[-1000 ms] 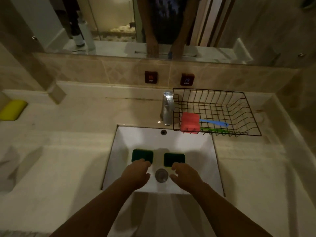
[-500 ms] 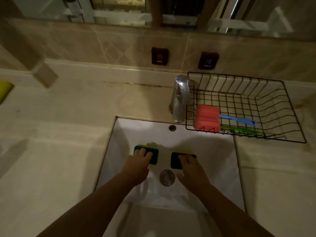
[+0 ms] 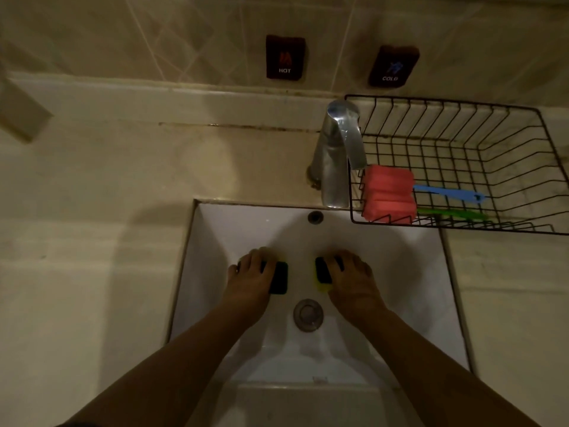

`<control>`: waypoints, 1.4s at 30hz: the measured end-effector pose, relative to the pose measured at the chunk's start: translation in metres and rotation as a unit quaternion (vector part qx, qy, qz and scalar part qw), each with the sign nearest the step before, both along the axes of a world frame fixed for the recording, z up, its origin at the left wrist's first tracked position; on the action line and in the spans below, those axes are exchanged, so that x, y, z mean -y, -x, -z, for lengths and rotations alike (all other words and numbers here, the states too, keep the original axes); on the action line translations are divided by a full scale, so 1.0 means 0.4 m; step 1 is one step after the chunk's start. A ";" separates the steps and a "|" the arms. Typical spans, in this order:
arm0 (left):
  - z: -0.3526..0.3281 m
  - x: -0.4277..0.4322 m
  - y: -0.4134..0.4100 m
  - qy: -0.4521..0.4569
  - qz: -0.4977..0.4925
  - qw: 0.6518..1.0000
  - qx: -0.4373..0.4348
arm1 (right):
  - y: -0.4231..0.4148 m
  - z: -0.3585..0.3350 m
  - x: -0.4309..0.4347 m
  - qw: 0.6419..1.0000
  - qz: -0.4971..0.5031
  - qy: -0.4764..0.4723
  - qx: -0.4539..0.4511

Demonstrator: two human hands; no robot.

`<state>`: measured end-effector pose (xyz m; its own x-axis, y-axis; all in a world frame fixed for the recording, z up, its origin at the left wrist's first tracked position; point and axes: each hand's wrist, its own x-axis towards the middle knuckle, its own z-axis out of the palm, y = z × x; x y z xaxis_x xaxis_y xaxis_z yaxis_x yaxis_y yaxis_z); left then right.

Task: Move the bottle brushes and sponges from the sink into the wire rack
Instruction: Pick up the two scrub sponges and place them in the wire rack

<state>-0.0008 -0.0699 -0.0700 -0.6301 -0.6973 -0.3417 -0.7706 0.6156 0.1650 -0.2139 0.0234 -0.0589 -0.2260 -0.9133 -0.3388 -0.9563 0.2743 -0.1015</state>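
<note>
Two bare hands are seen reaching down into a white rectangular ceramic sink (image 3: 215, 241) set in a beige stone table (image 3: 92, 241). The left hand (image 3: 251, 280) is laid over a dark green scouring sponge (image 3: 278, 277) on the sink floor; fingers are curled over its far edge, grip closed around it. The right hand (image 3: 351, 282) is laid over a second dark green sponge with a yellow underside (image 3: 321, 275); fingers are draped over its top, grip wrapped on it. Whether either sponge is lifted off the basin cannot be told. Both sponges are located just behind the round metal drain (image 3: 308, 314), one to each side, apart from each other.

A black wire rack (image 3: 462, 103) is placed on the table at the sink's back right corner, its front edge overhanging the basin rim. Inside it, at the front left, a pink ribbed sponge (image 3: 388, 194) is seen; just to its right a blue plastic brush handle (image 3: 446, 192) and a green plastic brush handle (image 3: 452, 213) are lying along the rack floor, brush heads hidden. A chrome faucet (image 3: 335, 152) stands just left of the rack. Two dark wall plates marked HOT (image 3: 284, 57) and COLD (image 3: 392, 66) are fixed on the tiled wall. Lighting is dim.
</note>
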 end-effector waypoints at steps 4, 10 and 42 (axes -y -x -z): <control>0.021 0.000 0.010 0.000 0.002 1.000 0.029 | 0.008 0.003 -0.011 0.999 -0.036 -0.024 0.007; 0.018 0.004 0.017 -0.034 -0.008 0.998 0.053 | 0.010 0.001 -0.024 0.999 -0.020 -0.034 0.003; -0.515 -0.114 0.367 0.038 0.081 0.986 -0.141 | 0.402 -0.477 -0.125 0.983 -0.034 0.152 0.097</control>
<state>-0.1476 -0.0244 0.1361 -0.7974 -0.5970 -0.0878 -0.5917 0.7452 0.3075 -0.3747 0.0732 0.1318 -0.1188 -0.9898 -0.0790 -0.9258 0.1392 -0.3515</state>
